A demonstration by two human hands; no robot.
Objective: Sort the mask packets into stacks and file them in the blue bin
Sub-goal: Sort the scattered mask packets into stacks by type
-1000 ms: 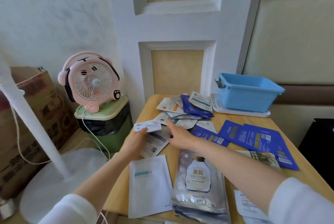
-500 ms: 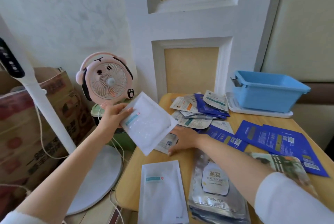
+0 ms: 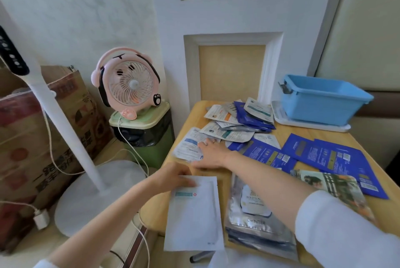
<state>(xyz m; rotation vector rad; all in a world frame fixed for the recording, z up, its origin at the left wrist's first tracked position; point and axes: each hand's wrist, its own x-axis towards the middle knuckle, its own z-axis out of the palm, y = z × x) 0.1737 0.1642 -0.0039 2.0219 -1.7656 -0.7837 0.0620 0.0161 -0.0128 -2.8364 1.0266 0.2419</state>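
white packet (image 3: 194, 218) flat beside silver stack (image 3: 257, 220), mixed pile (image 3: 233, 120) behind, blue bin (image 3: 320, 105) upright far right

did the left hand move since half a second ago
Yes: the left hand dropped from beside the pink fan down to the white packet on the table.

Single wide-angle cam on my head, facing forward-down, close over table (image 3: 196, 110), bin (image 3: 324, 104) far right.

Both arms reach forward
Left hand (image 3: 173, 178) pinches the white packet (image 3: 194, 213) by its top edge; right hand (image 3: 211, 153) lies palm down, fingers straight
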